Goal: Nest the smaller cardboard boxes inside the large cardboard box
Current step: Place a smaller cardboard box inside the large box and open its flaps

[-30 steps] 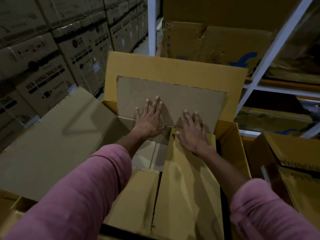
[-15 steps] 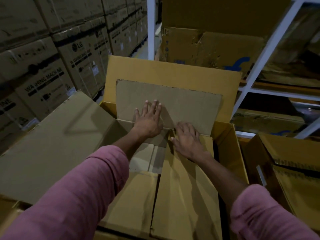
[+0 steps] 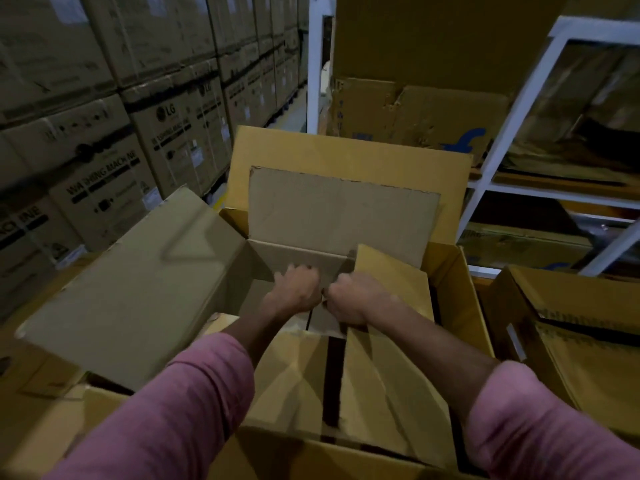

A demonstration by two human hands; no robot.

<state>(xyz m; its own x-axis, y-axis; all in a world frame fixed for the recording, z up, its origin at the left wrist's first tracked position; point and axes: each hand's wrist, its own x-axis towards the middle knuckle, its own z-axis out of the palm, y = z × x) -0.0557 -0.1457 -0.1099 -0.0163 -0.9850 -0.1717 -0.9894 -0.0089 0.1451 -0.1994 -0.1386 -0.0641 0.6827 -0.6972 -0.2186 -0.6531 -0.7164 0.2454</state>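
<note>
Hands working inside the large cardboard box (image 3: pixel 446 271)
Left hand (image 3: pixel 298 287) and right hand (image 3: pixel 353 299) are curling onto the smaller box's flaps (image 3: pixel 388 271), which are lying toward 12 o'clock; exact grip unclear

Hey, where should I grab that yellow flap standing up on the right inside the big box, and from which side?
Grip the yellow flap along its free left edge, probably coming from above and the left. That edge stands raised and exposed beside the right hand, while its right side runs close to the large box's wall, leaving little finger room there.
</note>
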